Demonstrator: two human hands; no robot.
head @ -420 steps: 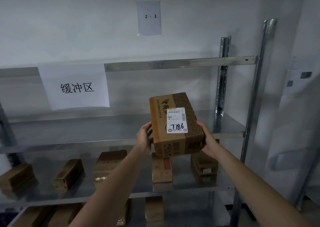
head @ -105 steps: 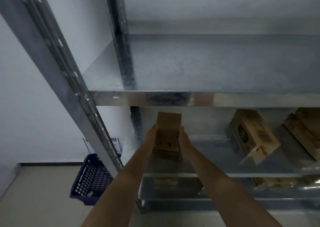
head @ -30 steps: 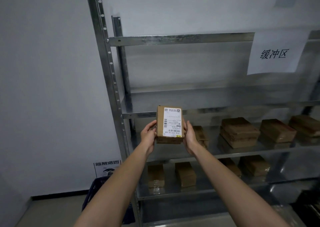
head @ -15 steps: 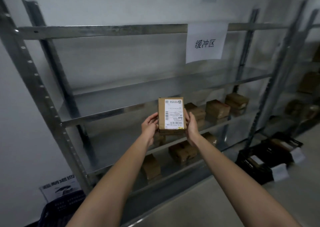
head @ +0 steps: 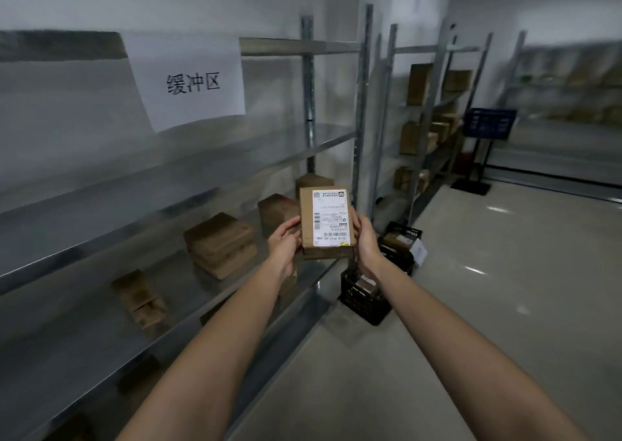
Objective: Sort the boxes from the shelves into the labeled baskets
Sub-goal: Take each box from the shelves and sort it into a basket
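Observation:
A small cardboard box [head: 324,223] with a white shipping label facing me is held upright at chest height. My left hand [head: 284,242] grips its left edge and my right hand [head: 366,238] grips its right edge. Beyond the box, on the floor by the end of the shelf, stand two black baskets [head: 361,297] [head: 400,242] with paper tags; each has a box inside. More cardboard boxes [head: 220,243] lie on the metal shelf [head: 141,184] to my left.
A paper sign [head: 190,82] hangs from the upper shelf rail. A second shelving unit [head: 427,104] with boxes stands further along the wall. A blue sign on a black stand [head: 488,125] is at the back right. Pale floor [head: 488,306] spreads to the right.
My view has swung right along the shelf, bringing the black baskets closer and the far shelving into sight. The box stays held between both hands.

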